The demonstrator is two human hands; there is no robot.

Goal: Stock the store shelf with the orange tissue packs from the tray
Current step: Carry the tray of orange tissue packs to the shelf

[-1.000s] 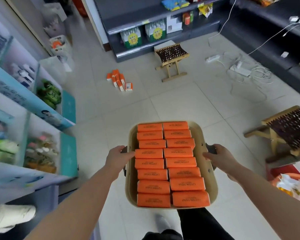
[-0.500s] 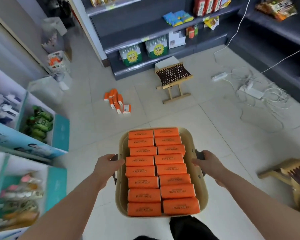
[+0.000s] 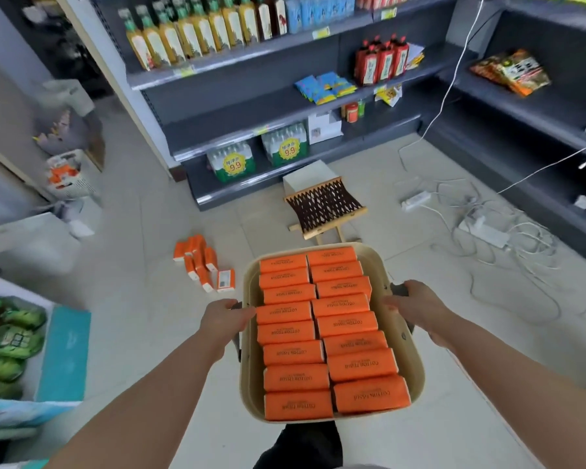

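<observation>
Gripping the side handles of the tray [image 3: 249, 384] with left hand [image 3: 225, 318] and right hand [image 3: 416, 306], keep the orange tissue packs [image 3: 286, 313] level, skirt the folding stool [image 3: 323, 204], approach the shelf [image 3: 237, 113] squarely.

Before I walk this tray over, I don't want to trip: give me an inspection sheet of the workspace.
Surface: pale tiled floor.
Job's things: tray filled with two columns of orange tissue packs; dark shelf ahead.
Clutter: loose orange packs and folding stool on the floor ahead.
Grippers: left hand and right hand each grip a tray handle.
Cables: power strip and tangled white cables on the floor, right.
Surroundings: bottles and water packs on the shelving; green packets at left.
</observation>
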